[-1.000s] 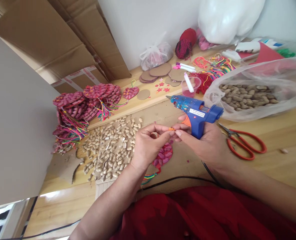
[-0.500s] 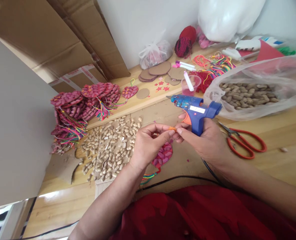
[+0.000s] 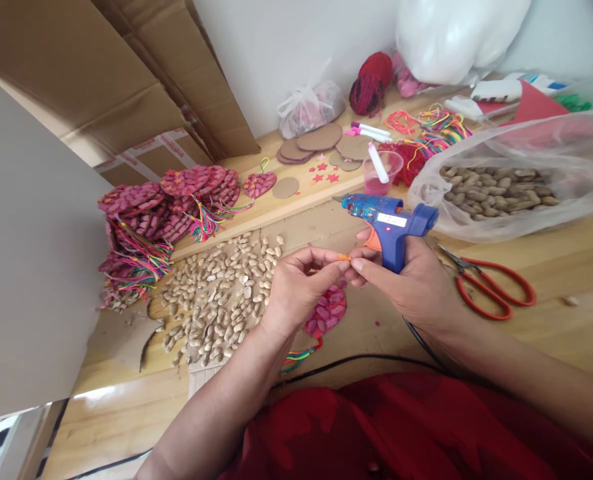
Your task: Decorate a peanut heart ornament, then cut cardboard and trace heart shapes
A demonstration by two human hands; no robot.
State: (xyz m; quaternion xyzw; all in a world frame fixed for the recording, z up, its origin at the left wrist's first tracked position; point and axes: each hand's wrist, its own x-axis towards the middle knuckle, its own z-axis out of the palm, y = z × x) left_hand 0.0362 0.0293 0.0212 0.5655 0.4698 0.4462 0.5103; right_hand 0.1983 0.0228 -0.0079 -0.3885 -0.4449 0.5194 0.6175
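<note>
Between both hands is a small orange piece (image 3: 345, 257), pinched at its two sides. My left hand (image 3: 301, 283) holds it with thumb and fingertips. My right hand (image 3: 406, 273) touches its other side with the thumb and a finger, and also grips a blue glue gun (image 3: 390, 223) by the handle, its nozzle pointing left. Below the hands lies a pink peanut-covered disc (image 3: 327, 311), partly hidden by my left hand, with a colourful tassel (image 3: 299, 359) beside it.
Loose peanuts (image 3: 226, 293) spread on cardboard at the left, before stacked pink discs (image 3: 136, 200). Red stars (image 3: 332, 178) and a plastic cup (image 3: 379, 177) stand behind. To the right are scissors (image 3: 496, 287) and a bag of peanuts (image 3: 501, 190). A black cable (image 3: 356, 360) crosses in front.
The glue gun has tilted slightly and shifted a little left and down. Both hands keep their pinch on the orange piece, almost unmoved.
</note>
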